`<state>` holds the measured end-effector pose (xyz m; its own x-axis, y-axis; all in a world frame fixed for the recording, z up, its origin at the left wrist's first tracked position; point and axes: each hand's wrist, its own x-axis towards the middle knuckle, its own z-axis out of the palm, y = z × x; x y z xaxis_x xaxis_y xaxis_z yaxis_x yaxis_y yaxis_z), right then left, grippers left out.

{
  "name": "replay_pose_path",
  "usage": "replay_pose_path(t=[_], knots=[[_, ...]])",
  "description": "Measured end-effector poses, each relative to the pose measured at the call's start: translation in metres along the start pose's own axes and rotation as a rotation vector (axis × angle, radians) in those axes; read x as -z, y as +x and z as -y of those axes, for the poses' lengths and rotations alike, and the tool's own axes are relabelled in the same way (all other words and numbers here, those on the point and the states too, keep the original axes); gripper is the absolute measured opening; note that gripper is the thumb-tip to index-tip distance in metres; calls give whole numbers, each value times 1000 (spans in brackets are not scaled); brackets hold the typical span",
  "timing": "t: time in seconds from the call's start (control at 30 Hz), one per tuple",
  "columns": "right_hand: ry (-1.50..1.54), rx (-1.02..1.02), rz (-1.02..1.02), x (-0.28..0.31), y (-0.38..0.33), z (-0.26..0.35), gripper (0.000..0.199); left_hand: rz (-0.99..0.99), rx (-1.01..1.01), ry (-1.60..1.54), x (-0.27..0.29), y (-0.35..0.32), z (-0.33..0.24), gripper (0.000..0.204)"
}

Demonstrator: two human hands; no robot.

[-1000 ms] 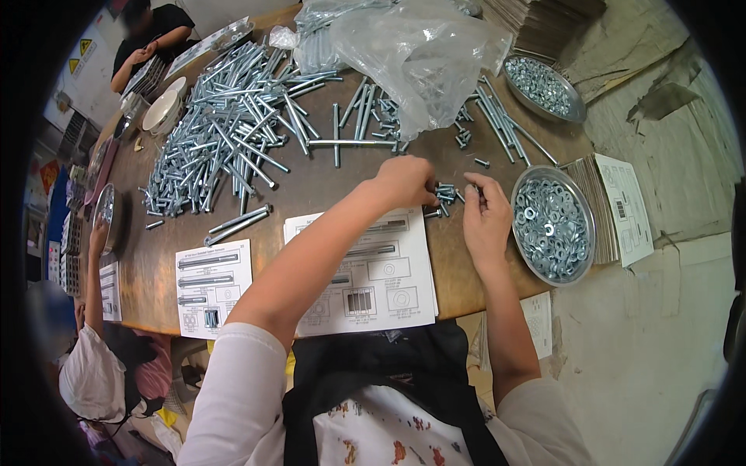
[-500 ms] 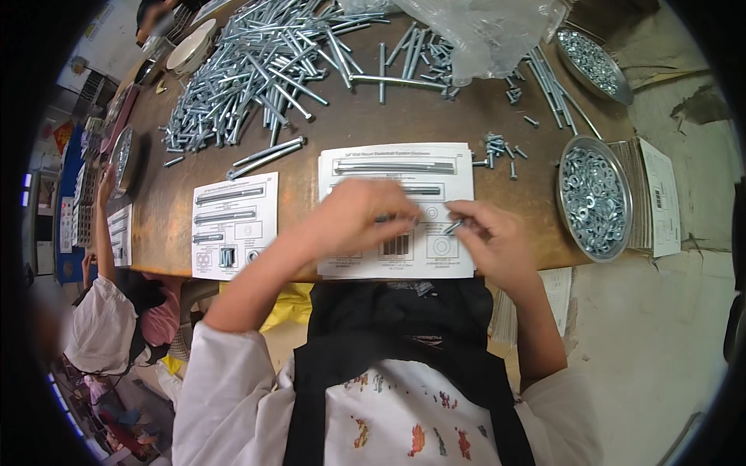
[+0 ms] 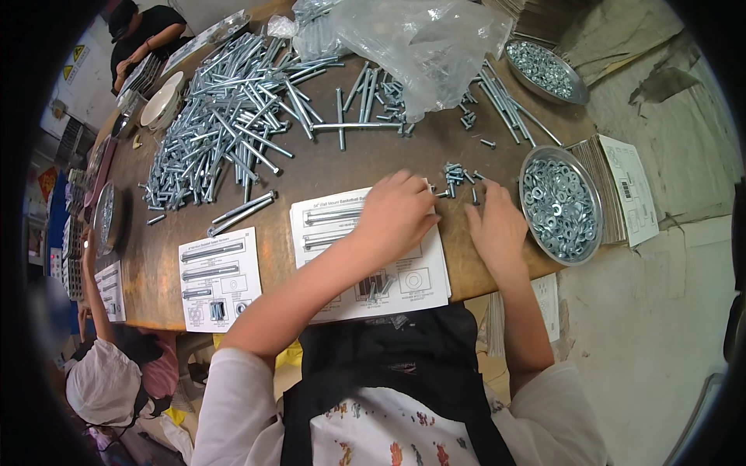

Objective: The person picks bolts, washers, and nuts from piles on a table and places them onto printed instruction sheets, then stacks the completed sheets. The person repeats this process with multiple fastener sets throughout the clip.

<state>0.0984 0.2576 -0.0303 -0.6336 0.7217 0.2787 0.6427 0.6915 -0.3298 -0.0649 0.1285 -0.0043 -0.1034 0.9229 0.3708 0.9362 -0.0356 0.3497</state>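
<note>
My left hand [image 3: 398, 211] lies over the upper right part of a printed sheet stack [image 3: 431, 291], its fingers loosely bent and thumb apart; its fingertips are partly hidden. Right of it, my right hand [image 3: 499, 229] is open above the bare tabletop, fingers reaching toward a small heap of short bolts [image 3: 453, 175]. A few loose short bolts [image 3: 381, 288] rest on the lower part of the stack, over its printed pictures. On the left, another sheet [image 3: 247, 256] bears long bolts [image 3: 211, 252], a shorter bolt [image 3: 196, 293] and a cluster of short bolts [image 3: 217, 311].
A large pile of long bolts [image 3: 225, 116] spreads across the far left. Behind lies a clear plastic bag [image 3: 423, 50]. Metal bowls of washers [image 3: 561, 206] and small hardware [image 3: 544, 68] stand right, beside stacked sheets [image 3: 622, 186]. Co-workers [image 3: 105, 380] sit left and far left.
Both hands have moved off the middle of the sheet stack toward the short-bolt heap. Loose short bolts now show on the stack. My view has shifted, and a far person has come into sight.
</note>
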Motion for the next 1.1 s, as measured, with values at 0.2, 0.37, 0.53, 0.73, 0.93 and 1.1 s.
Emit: replay_pose_path(t=[0.2, 0.37, 0.53, 0.73, 0.93, 1.1], knots=[[-85, -72, -57, -35, -2, -14, 22, 194, 36, 320, -54, 58, 9, 26], [678, -53, -46, 0, -16, 5, 21, -60, 81, -256, 8, 11, 3, 17], [804, 302, 260, 23, -39, 67, 16, 53, 337, -483, 68, -106, 4, 19], [637, 638, 344, 4, -47, 99, 15, 23, 330, -324, 55, -156, -25, 22], [535, 337, 382, 17, -63, 87, 12, -54, 402, -308, 35, -152, -41, 48], [631, 363, 402, 4, -64, 90, 9, -17, 382, -337, 29, -148, -34, 54]])
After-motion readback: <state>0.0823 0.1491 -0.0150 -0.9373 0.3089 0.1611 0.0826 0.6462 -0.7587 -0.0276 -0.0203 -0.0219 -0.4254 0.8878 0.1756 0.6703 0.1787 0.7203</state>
